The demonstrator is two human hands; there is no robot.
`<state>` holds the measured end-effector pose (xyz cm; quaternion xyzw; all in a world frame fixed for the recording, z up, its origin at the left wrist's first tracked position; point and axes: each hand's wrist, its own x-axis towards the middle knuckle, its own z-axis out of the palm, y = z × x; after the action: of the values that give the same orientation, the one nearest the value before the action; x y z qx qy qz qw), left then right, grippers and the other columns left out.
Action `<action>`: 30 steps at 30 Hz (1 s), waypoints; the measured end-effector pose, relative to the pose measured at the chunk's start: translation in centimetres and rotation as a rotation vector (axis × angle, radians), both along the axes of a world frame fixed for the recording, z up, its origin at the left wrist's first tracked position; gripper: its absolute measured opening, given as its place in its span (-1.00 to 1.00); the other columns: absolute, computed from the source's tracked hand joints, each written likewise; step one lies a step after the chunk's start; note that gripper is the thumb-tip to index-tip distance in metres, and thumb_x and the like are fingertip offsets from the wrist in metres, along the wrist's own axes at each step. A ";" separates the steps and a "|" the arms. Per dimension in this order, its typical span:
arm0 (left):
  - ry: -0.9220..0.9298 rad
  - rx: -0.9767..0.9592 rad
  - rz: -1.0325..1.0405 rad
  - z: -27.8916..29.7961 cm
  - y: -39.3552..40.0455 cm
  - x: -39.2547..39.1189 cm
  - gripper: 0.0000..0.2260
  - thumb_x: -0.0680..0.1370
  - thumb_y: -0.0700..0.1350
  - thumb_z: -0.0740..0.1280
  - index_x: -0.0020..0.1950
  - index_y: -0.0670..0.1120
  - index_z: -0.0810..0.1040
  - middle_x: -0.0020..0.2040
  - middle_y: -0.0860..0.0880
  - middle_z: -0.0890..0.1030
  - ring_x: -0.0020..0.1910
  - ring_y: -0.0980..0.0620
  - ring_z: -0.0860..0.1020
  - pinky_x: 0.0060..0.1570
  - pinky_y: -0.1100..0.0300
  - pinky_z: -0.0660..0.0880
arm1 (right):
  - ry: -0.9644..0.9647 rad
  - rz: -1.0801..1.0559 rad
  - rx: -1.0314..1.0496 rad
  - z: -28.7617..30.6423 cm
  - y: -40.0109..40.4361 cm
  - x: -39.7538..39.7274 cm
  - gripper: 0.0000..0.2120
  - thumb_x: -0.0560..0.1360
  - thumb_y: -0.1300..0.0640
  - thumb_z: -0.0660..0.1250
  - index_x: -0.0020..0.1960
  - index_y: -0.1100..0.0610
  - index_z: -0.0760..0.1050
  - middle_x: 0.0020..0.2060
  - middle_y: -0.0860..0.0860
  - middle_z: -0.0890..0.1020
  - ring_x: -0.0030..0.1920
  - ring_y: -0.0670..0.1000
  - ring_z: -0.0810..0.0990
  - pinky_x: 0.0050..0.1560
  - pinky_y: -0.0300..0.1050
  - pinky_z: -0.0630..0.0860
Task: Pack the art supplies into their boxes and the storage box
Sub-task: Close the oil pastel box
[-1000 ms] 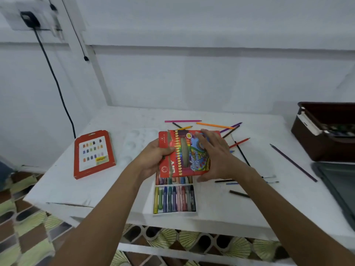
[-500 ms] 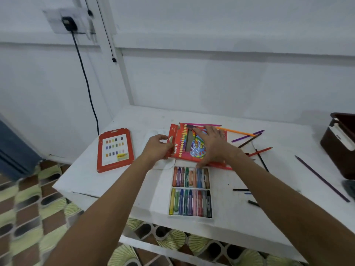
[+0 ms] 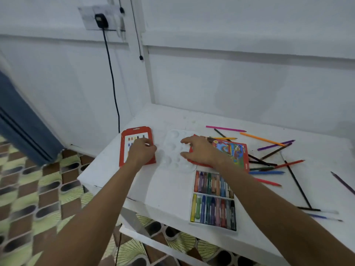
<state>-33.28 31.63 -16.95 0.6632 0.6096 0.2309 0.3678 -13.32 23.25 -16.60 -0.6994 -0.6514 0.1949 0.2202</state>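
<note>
While the palette point(image 3: 173, 148) lies mid-counter point(image 3: 169, 191), the left hand point(image 3: 142, 150) to its left rests on a red card point(image 3: 134, 144), fingers curled at the card's right edge; whether it grips the card I cannot tell. Right of the palette, the right hand point(image 3: 199, 151) lies flat and spread on the pencil box point(image 3: 231, 150). Nearer than the palette, to the right, sits a crayon tray point(image 3: 213, 200). Further right, loose pencils point(image 3: 269, 146) are scattered.
</note>
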 end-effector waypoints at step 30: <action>-0.518 -0.387 -0.449 4.8 -2.9 -2.2 -0.67 0.54 0.17 0.29 0.19 0.00 0.58 0.04 0.03 0.68 0.03 0.02 0.65 0.06 0.08 0.58 | 1.297 0.019 -0.029 5.8 -4.5 -4.5 -0.40 0.44 0.05 0.40 0.41 0.13 0.29 0.27 0.16 0.53 0.23 0.23 0.53 0.19 0.21 0.50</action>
<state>-35.43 28.72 -12.15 0.6181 0.3689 0.1850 0.6690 -17.78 18.78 -10.80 -0.4369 -0.3895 0.5883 0.5580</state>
